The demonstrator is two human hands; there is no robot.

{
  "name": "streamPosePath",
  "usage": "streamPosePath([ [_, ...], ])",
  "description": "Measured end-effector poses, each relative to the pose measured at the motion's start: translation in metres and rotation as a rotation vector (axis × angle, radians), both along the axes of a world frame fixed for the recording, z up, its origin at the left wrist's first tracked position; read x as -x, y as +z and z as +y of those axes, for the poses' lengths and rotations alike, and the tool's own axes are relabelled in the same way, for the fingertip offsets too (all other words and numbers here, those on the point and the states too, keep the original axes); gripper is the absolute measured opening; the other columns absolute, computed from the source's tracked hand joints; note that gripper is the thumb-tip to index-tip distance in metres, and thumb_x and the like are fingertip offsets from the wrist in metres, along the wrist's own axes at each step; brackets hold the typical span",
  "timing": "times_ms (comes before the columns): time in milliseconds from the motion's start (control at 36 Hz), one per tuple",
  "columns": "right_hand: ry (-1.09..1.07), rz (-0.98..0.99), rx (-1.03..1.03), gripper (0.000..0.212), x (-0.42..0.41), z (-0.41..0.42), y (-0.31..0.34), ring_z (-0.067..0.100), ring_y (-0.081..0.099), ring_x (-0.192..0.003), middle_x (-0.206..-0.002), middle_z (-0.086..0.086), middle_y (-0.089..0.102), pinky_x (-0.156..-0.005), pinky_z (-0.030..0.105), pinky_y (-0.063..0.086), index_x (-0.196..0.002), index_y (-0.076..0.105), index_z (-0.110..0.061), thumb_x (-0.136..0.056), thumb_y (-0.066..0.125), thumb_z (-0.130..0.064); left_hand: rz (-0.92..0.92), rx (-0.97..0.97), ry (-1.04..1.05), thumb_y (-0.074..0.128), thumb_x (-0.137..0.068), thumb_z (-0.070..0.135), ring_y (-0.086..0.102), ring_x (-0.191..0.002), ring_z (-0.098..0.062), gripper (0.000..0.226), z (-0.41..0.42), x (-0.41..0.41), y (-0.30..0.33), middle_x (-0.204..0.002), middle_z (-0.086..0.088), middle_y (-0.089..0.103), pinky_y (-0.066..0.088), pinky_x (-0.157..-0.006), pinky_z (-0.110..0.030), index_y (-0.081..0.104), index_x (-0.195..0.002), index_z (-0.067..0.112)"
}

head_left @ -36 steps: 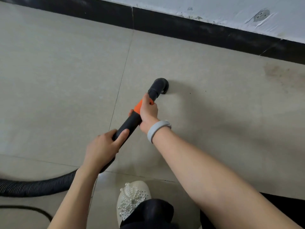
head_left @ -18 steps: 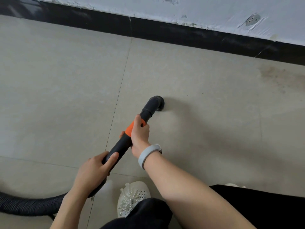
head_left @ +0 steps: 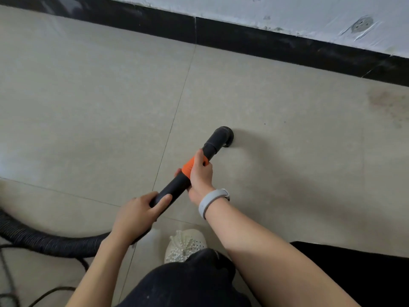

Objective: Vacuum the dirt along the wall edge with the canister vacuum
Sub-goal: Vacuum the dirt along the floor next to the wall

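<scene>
A black vacuum wand (head_left: 177,185) with an orange band (head_left: 188,166) slants up to the right over beige floor tiles. Its elbow nozzle (head_left: 222,136) points down at the floor, well short of the black baseboard (head_left: 265,44). My right hand (head_left: 200,173) grips the wand at the orange band; a grey wristband sits on that wrist. My left hand (head_left: 137,214) grips the lower end, where the ribbed black hose (head_left: 44,240) starts. A dirty brown patch (head_left: 389,103) marks the floor near the baseboard at the right.
A white wall (head_left: 309,12) with a round scar rises above the baseboard. My white beaded shoe (head_left: 183,244) and dark trouser knees (head_left: 194,282) fill the bottom centre. A thin black cord (head_left: 44,293) lies at the bottom left.
The nozzle has drawn back from the wall toward me over the last second. Both hands keep their grip on the wand. The hose curls more into view at the left.
</scene>
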State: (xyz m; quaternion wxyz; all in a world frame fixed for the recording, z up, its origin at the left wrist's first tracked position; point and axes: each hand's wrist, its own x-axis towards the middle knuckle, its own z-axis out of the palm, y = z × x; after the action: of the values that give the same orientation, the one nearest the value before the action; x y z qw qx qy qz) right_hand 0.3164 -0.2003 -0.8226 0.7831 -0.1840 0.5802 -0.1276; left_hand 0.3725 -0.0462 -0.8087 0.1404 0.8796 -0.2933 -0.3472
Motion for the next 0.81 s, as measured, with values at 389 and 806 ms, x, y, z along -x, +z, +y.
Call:
streamPosePath([
  [389, -0.16, 0.051, 0.049, 0.038, 0.03, -0.068, 0.001, 0.023, 0.057, -0.061, -0.081, 0.01, 0.051, -0.057, 0.031, 0.055, -0.111, 0.046, -0.009, -0.097, 0.05, -0.045, -0.107, 0.003, -0.243, 0.032, -0.089, 0.069, 0.061, -0.066, -0.019, 0.055, -0.08, 0.006, -0.008, -0.066, 0.002, 0.065, 0.049, -0.066, -0.036, 0.054, -0.076, 0.02],
  [806, -0.164, 0.236, 0.119, 0.042, 0.065, -0.153, 0.007, 0.022, 0.062, -0.06, -0.089, 0.012, 0.059, -0.048, 0.026, 0.052, -0.113, 0.048, -0.007, -0.096, 0.05, -0.047, 0.025, 0.058, -0.292, 0.032, -0.09, 0.068, 0.064, -0.073, -0.021, 0.061, -0.168, 0.043, -0.011, -0.072, -0.002, 0.067, 0.049, -0.069, -0.034, 0.057, -0.081, 0.014],
])
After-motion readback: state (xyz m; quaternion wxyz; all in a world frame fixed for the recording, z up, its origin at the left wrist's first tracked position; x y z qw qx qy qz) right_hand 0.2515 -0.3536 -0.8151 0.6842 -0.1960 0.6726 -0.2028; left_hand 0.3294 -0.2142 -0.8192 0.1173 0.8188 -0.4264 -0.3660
